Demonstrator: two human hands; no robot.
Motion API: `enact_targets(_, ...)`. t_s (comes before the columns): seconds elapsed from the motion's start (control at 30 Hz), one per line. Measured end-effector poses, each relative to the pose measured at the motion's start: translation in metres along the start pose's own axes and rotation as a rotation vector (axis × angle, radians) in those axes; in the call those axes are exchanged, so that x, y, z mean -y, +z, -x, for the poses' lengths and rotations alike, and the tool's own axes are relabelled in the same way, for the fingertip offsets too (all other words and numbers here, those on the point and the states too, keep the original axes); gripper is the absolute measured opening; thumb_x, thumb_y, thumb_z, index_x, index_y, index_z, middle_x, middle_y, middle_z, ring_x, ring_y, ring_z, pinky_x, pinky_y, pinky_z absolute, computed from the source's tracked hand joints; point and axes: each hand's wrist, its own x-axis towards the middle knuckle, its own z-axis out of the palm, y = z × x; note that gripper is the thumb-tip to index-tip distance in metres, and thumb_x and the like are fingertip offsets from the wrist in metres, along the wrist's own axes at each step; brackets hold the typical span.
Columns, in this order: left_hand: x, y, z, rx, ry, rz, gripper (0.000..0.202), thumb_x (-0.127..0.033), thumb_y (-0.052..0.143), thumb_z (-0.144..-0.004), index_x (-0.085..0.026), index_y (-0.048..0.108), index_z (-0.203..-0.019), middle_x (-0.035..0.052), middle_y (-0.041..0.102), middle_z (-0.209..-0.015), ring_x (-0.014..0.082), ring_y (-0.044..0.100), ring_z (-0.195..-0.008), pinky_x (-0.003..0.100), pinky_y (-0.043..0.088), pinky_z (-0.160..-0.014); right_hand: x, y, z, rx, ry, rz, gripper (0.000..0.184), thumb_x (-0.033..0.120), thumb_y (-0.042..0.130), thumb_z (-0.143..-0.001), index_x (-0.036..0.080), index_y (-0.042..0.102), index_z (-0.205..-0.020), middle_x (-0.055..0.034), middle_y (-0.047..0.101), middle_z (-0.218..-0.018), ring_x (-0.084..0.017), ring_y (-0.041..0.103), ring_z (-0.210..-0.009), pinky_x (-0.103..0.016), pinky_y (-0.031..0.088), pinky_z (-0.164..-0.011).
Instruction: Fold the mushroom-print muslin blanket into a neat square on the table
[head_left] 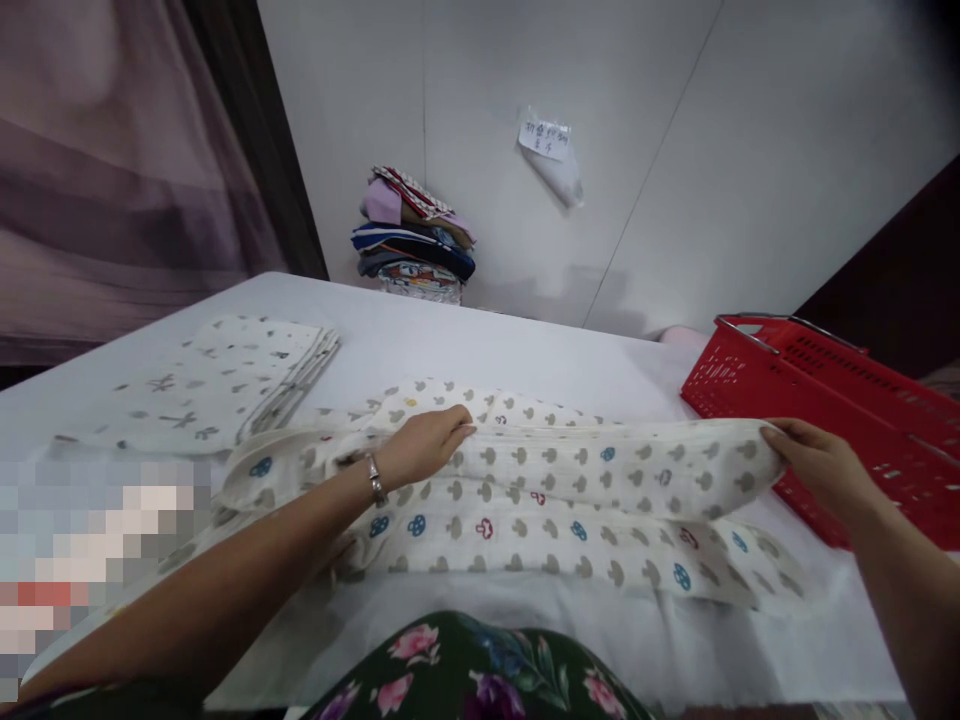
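Observation:
A cream cloth (555, 545) printed with grey, blue and red mushrooms lies across the table in front of me. Its upper layer is raised between my two hands. My left hand (424, 445), with a bracelet at the wrist, pinches the layer's top edge near the middle. At the cloth's right end, my right hand (814, 460) grips the corner, thumb and fingers closed on it. More of the cloth bunches up to the left, partly behind my left forearm.
A folded stack of printed white cloth (225, 385) sits at the table's left. A red plastic basket (810, 420) stands at the right edge, close to my right hand. Behind the white table (480, 335), folded garments (416, 240) are piled against the wall. A paper note (546, 138) hangs there.

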Motion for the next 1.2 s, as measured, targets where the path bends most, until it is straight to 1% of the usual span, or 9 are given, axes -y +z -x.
enact_targets(0.13,0.0,-0.003,-0.007,0.032,-0.022,-0.018,0.026,-0.039,0.032,-0.089,-0.021,0.051,-0.085,0.0028,0.06,-0.076,0.0176,0.052,-0.067,0.027,0.033,-0.06,0.001,0.012,-0.009,-0.034,-0.077,0.072,0.024,0.037,0.063,-0.063,0.02,0.062,-0.081,-0.0018,0.06,-0.07,-0.015,0.051,-0.061,-0.028,0.041,-0.058)
enact_targets(0.23,-0.004,-0.004,-0.008,0.042,-0.023,-0.041,0.025,-0.037,0.033,-0.089,-0.021,0.051,-0.085,0.0037,0.061,-0.08,0.018,0.053,-0.07,0.027,0.034,-0.061,0.016,0.037,-0.004,0.106,-0.158,0.204,0.025,0.034,0.059,-0.065,0.019,0.063,-0.085,-0.0045,0.063,-0.075,-0.018,0.054,-0.067,-0.028,0.042,-0.06)
enact_targets(0.33,-0.014,-0.006,-0.008,0.065,0.002,-0.063,0.024,-0.036,0.033,-0.089,-0.021,0.052,-0.086,0.0038,0.062,-0.082,0.0181,0.054,-0.071,0.028,0.034,-0.061,0.039,0.077,0.017,0.254,-0.292,0.277,0.031,0.032,0.052,-0.069,0.018,0.063,-0.094,-0.005,0.064,-0.079,-0.02,0.057,-0.071,-0.03,0.044,-0.066)
enact_targets(0.6,-0.04,-0.005,0.003,0.075,0.091,-0.155,0.023,-0.033,0.036,-0.09,-0.02,0.055,-0.093,0.0044,0.065,-0.086,0.0197,0.059,-0.076,0.029,0.038,-0.064,0.096,0.205,0.115,0.909,-0.559,0.256,0.052,0.022,0.05,-0.071,0.029,0.053,-0.123,0.0002,0.065,-0.09,-0.019,0.057,-0.08,-0.03,0.043,-0.075)
enact_targets(0.7,-0.043,-0.004,0.011,0.071,0.111,-0.179,0.023,-0.032,0.037,-0.09,-0.02,0.055,-0.094,0.005,0.065,-0.087,0.0198,0.06,-0.079,0.028,0.04,-0.065,0.1,0.229,0.133,1.099,-0.592,0.155,0.036,0.023,0.051,-0.074,0.024,0.061,-0.108,0.001,0.064,-0.084,-0.016,0.055,-0.076,-0.027,0.042,-0.072)
enact_targets(0.8,-0.041,0.0,0.017,0.034,0.101,-0.177,0.024,-0.034,0.037,-0.09,-0.02,0.055,-0.094,0.0039,0.066,-0.086,0.0189,0.061,-0.079,0.027,0.042,-0.065,0.095,0.235,0.137,1.197,-0.49,0.095,0.018,0.032,0.051,-0.078,0.018,0.062,-0.083,0.002,0.055,-0.069,-0.012,0.048,-0.065,-0.023,0.038,-0.061)
enact_targets(0.9,-0.036,0.007,0.021,0.0,0.107,-0.143,0.024,-0.035,0.037,-0.091,-0.021,0.056,-0.095,0.0021,0.066,-0.088,0.0181,0.062,-0.08,0.027,0.042,-0.064,0.091,0.23,0.138,1.262,-0.382,0.075,0.027,0.044,0.05,-0.081,0.018,0.054,-0.075,0.0046,0.043,-0.061,-0.009,0.037,-0.056,-0.021,0.031,-0.053)
enact_targets(1.03,-0.032,0.016,0.026,-0.058,0.189,-0.098,0.024,-0.038,0.043,-0.089,-0.023,0.055,-0.103,0.0015,0.066,-0.096,0.0175,0.061,-0.089,0.027,0.043,-0.069,0.092,0.213,0.142,1.178,-0.442,0.179,0.033,0.049,0.05,-0.082,0.019,0.047,-0.067,0.0051,0.034,-0.059,-0.009,0.03,-0.055,-0.022,0.027,-0.051)
enact_targets(1.2,-0.023,0.01,0.042,-0.172,0.291,-0.097,0.03,-0.037,0.05,-0.086,-0.019,0.053,-0.11,0.0044,0.065,-0.097,0.0185,0.058,-0.094,0.031,0.043,-0.081,0.094,0.191,0.145,1.115,-0.489,0.277,0.037,0.053,0.043,-0.084,0.02,0.05,-0.07,0.0028,0.039,-0.061,-0.011,0.035,-0.058,-0.022,0.03,-0.052)
